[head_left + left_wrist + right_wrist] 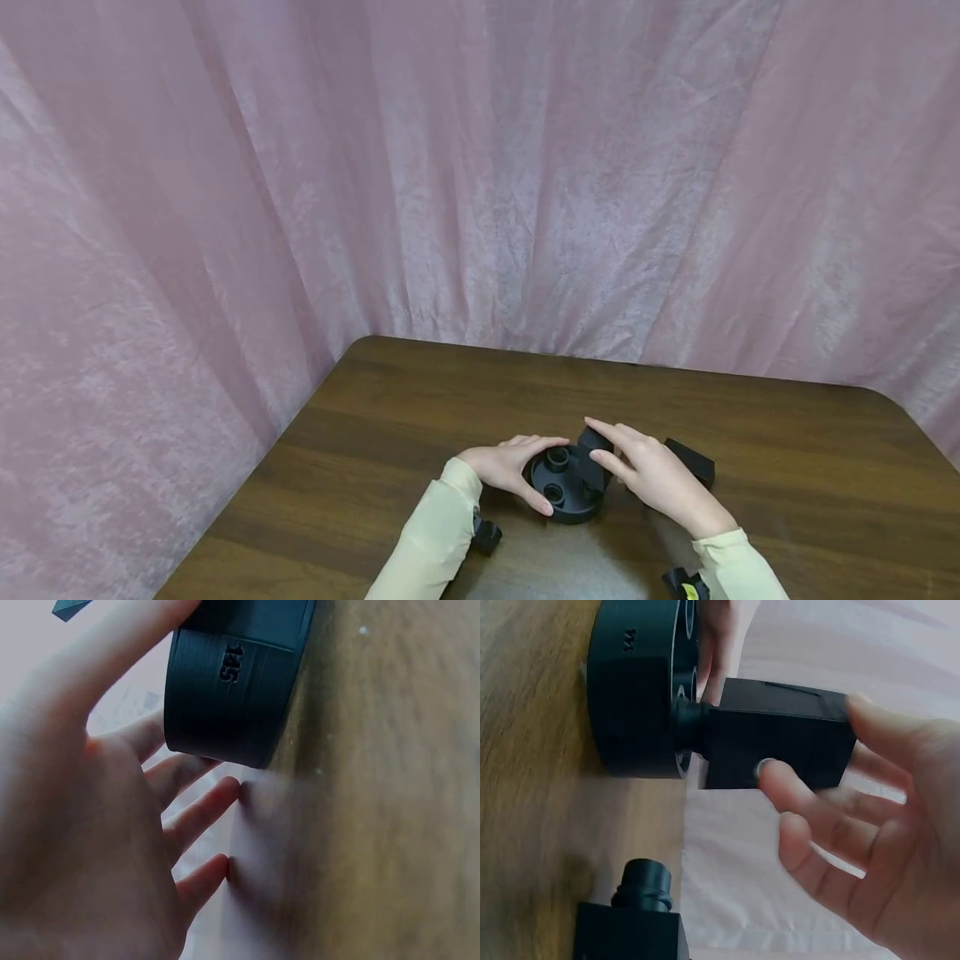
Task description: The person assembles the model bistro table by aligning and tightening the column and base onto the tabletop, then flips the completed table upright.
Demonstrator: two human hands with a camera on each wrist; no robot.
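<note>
A round black base (572, 510) with several round sockets in its top lies on the table. My left hand (513, 468) holds it from the left, thumb along the near side and fingers on the far side. Raised digits mark the base wall (232, 690). With thumb and fingers, my right hand (656, 475) grips a black angular block (780, 739) above the base's right part. A round peg (694, 724) on the block's underside meets a socket; how deep it sits I cannot tell.
Right of the base, behind my right hand, a second black block (692, 463) lies on the wooden table (420, 400). The right wrist view shows a round peg (645, 881) on it. A pink curtain (525, 208) hangs along the table's back and left edges.
</note>
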